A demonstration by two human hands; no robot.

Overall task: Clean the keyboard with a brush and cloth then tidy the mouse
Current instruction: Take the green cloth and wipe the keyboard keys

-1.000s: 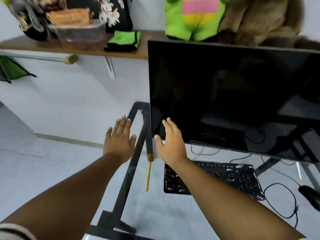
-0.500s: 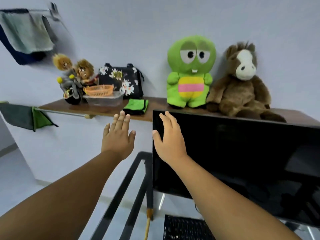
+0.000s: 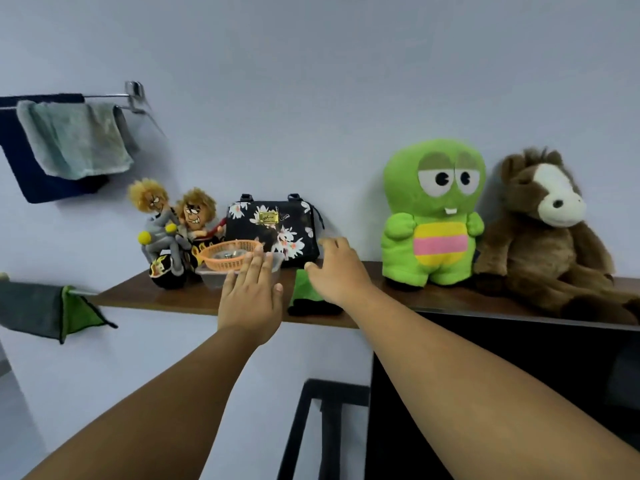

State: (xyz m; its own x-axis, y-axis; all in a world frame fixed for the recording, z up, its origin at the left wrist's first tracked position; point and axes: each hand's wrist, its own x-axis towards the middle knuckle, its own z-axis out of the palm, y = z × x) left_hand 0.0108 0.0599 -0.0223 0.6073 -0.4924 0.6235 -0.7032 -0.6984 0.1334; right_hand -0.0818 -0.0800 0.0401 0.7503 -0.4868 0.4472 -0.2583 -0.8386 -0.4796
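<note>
**Task barely begun: reaching for cloth on shelf**

Progress, judging by layout: 0 of 3 steps done. No brushing, no wiping, no mouse tidying evident. Keyboard, brush and mouse out of view.

Right hand [image 3: 337, 268] over the folded green cloth [image 3: 304, 292] on the wooden shelf [image 3: 166, 299], fingers spread and slightly bent, nothing gripped yet; contact with the cloth unclear due to blur. Left hand [image 3: 251, 299] flat, fingers straight, empty, in front of the clear tub [image 3: 216, 280].

Likely step in hand: fetching the cloth. Left to do: grab it, get the brush, clean keyboard, tidy mouse.

Around the cloth:
- orange basket [image 3: 230, 256] sitting on the clear tub, just left
- floral bag [image 3: 273, 230] right behind
- green plush [image 3: 433, 216] and brown horse plush [image 3: 550, 237] to the right
- 2 dolls on a toy bike [image 3: 169, 230] far left
- dark monitor [image 3: 519, 393] below the shelf edge

Tight spot: bag and tub flank the cloth, so a careless pull could nudge them.
</note>
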